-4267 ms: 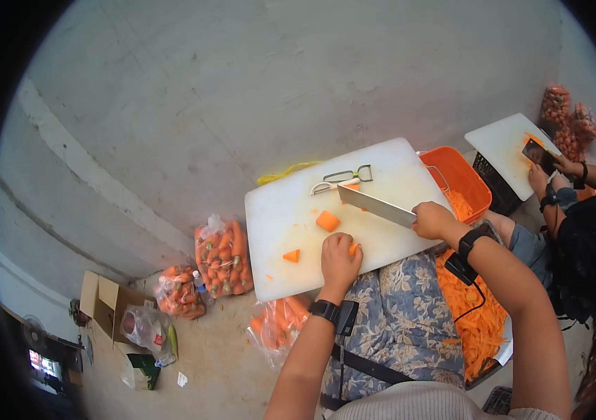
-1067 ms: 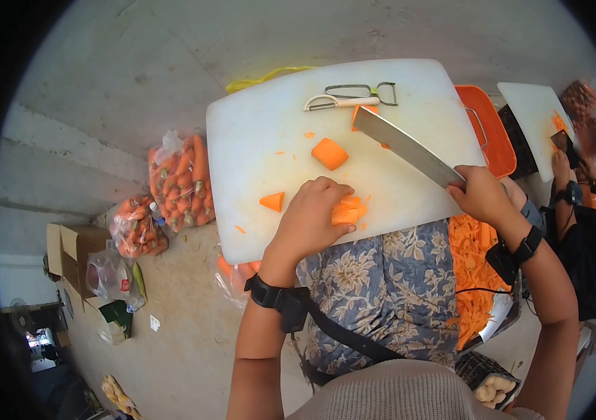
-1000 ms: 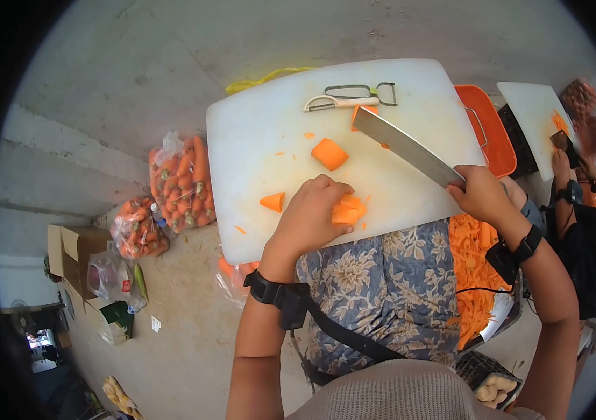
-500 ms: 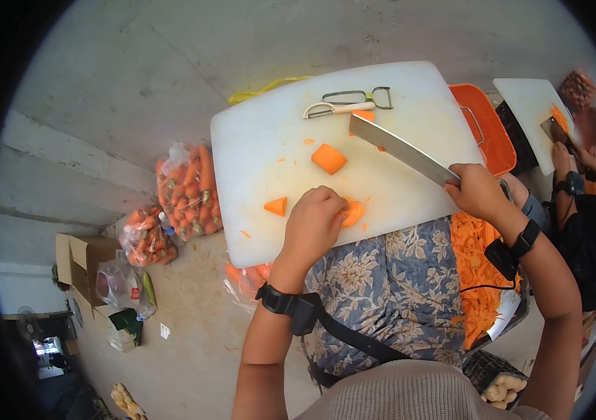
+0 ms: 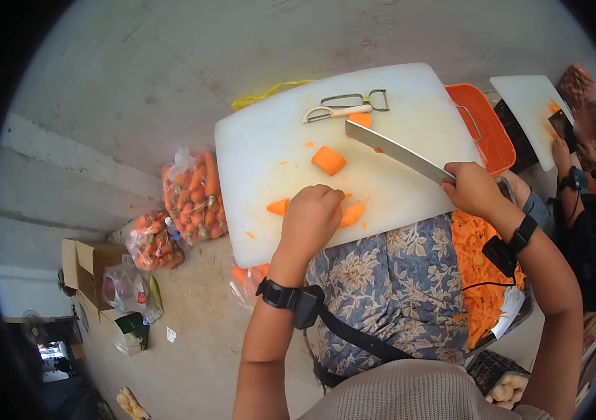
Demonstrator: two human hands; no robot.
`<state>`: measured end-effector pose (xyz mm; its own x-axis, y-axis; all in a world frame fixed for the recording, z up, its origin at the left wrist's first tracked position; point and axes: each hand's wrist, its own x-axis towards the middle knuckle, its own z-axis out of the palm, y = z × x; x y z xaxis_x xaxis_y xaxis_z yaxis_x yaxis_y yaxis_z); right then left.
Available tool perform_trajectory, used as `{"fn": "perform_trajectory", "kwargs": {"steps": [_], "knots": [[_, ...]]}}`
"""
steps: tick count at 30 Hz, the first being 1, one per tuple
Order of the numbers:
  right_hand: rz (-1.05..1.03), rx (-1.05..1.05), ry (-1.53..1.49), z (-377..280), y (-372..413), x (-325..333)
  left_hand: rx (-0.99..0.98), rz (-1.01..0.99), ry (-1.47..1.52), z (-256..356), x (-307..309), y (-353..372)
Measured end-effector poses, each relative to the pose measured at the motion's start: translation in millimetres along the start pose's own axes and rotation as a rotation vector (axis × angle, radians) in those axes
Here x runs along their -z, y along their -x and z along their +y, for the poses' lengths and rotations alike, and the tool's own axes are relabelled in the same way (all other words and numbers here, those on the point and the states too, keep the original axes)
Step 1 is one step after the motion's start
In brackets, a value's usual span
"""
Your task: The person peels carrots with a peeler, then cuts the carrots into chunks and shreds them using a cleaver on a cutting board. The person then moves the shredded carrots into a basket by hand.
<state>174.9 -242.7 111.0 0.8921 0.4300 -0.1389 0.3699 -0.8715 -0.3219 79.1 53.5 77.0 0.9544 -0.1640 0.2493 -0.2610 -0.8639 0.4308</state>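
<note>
My right hand (image 5: 476, 187) grips the handle of a broad-bladed kitchen knife (image 5: 399, 152), its blade slanting over the white cutting board (image 5: 256, 157). Part of a carrot chunk (image 5: 360, 120) shows behind the blade tip. My left hand (image 5: 314, 215) is closed low over the board's near side, its fingertips curled under, so what they hold is hidden. Cut carrot slices (image 5: 352, 215) lie just right of it, and a carrot end piece (image 5: 278, 207) is partly covered on its left. A thick carrot chunk (image 5: 329, 161) sits beyond the hand. Two peelers (image 5: 340, 111) lie at the far edge.
Cut carrot (image 5: 478, 280) fills a container at my right, with an orange basin (image 5: 485, 126) behind it. Bags of carrots (image 5: 194, 196) stand left of the board, near a cardboard box (image 5: 88, 269). At far right, a co-worker's hand (image 5: 562, 155) is by another board (image 5: 524, 105).
My left hand has shifted slightly left, off the carrot slices and against the end piece. The knife has moved slightly left. The co-worker's blade has also moved.
</note>
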Motion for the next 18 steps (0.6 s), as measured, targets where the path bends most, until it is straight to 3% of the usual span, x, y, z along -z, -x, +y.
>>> {"fn": "perform_trajectory", "kwargs": {"steps": [1, 3, 9, 18], "knots": [[0.001, -0.003, -0.002, -0.4, -0.6, 0.8, -0.003, -0.002, 0.000, 4.6, 2.7, 1.3], [-0.031, -0.018, 0.001, -0.8, -0.9, 2.1, -0.100, 0.192, 0.000, 16.6, 6.6, 8.0], [-0.027, -0.025, 0.000, -1.0, -1.2, 2.5, -0.014, 0.104, 0.024, 20.4, -12.6, 31.7], [-0.008, -0.018, -0.022, 2.3, -2.3, 0.3, 0.092, 0.133, 0.072, 22.2, -10.2, 32.4]]}}
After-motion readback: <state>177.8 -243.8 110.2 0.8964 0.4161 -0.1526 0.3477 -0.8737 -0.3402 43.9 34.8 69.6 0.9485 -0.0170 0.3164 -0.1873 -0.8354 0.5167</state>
